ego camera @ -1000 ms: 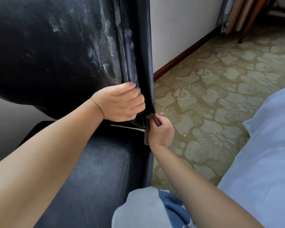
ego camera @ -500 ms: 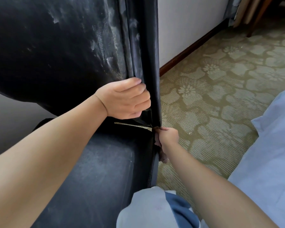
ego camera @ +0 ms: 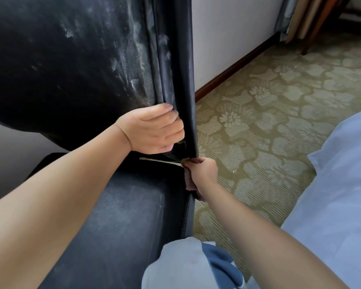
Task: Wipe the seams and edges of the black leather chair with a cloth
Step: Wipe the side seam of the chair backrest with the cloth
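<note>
- The black leather chair [ego camera: 75,65] fills the left of my view: its backrest hangs above, dusted with pale smears, and the seat [ego camera: 117,224] lies below it.
- The backrest's side edge [ego camera: 186,84] runs down as a glossy strip to the corner where back meets seat; the folds of the seam just left of it look grey with dust.
- My left hand [ego camera: 152,130] curls around the seam's lower end, fingers hooked into the fold and pulling it open.
- My right hand [ego camera: 200,174] is a closed fist at the chair's outer corner, just under the end of the edge strip. It grips the cloth [ego camera: 197,197], of which only a dark scrap shows below my wrist and a sliver at the knuckles.
- A thin pale strip [ego camera: 161,160] pokes out of the gap between back and seat; I cannot tell what it is.
- My judgement: the cloth is so bunched in my fist that my knuckles may rub the leather instead, leaving the crease dirty.
- Tugging the fold too hard could strain the stitching, and loosened dust could drop onto the seat or the patterned carpet [ego camera: 269,122].
</note>
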